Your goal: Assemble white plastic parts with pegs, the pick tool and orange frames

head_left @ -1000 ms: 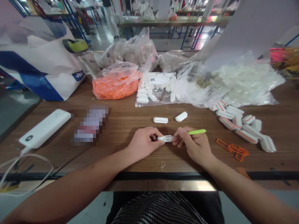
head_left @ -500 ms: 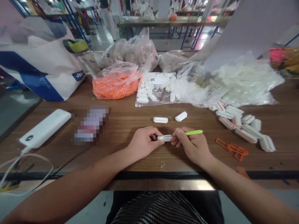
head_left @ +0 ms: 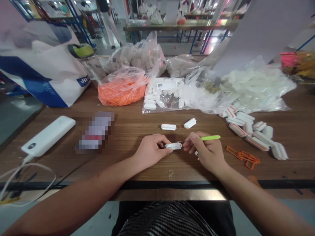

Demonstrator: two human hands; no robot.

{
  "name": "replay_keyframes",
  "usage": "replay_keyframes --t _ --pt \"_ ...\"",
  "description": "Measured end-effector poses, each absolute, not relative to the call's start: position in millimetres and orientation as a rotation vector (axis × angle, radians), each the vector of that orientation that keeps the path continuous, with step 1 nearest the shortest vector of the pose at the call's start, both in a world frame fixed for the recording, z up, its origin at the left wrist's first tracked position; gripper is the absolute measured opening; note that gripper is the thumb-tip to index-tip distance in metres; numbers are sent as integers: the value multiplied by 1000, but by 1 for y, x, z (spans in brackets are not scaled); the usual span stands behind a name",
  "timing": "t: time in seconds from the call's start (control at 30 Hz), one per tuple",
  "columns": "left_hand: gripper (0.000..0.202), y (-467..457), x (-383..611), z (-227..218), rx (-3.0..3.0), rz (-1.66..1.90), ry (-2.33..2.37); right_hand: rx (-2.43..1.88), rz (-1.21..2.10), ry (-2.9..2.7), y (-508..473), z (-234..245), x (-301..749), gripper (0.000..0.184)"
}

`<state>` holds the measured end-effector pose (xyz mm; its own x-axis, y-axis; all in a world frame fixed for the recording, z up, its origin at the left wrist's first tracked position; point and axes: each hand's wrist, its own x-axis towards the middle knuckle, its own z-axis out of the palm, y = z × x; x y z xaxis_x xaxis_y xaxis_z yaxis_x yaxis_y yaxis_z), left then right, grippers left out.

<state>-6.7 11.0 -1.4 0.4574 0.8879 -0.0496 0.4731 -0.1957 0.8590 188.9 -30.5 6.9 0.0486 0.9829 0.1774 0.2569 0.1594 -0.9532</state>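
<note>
My left hand [head_left: 150, 151] pinches a small white plastic strip [head_left: 173, 146] with a printed scale between thumb and fingers. My right hand [head_left: 204, 152] holds a green-handled pick [head_left: 210, 138] whose thin metal shaft reaches toward the strip's right end. The fingers of both hands sit close together around the strip, and its left end is hidden by my left fingers. Just below my right hand, a few tiny white bits [head_left: 196, 154] lie on the wooden table [head_left: 137, 164].
Two white plastic parts [head_left: 168, 127] lie just beyond my hands. To the right are a heap of white-and-orange parts [head_left: 251, 131] and orange frames [head_left: 242, 158]. Plastic bags of white [head_left: 163, 93] and orange [head_left: 122, 90] pieces line the back; a white power bank [head_left: 48, 135] sits left.
The pick has shifted slightly right and its metal shaft now shows clearly beside the strip. My left hand and the strip have stayed almost still.
</note>
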Motion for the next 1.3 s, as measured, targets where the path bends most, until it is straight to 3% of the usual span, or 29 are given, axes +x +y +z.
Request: replay_keyframes --t 0.87,1.1,1.3 --pt "9 12 -7 -3 1832 607 1134 -1299 1010 -1387 -28 3 189 40" --pt "9 12 -5 -4 1816 609 1156 -1284 624 -1909 -34 11 188 33" --pt "8 11 -6 -1 1795 608 1148 -1272 852 -1564 -32 5 191 35"
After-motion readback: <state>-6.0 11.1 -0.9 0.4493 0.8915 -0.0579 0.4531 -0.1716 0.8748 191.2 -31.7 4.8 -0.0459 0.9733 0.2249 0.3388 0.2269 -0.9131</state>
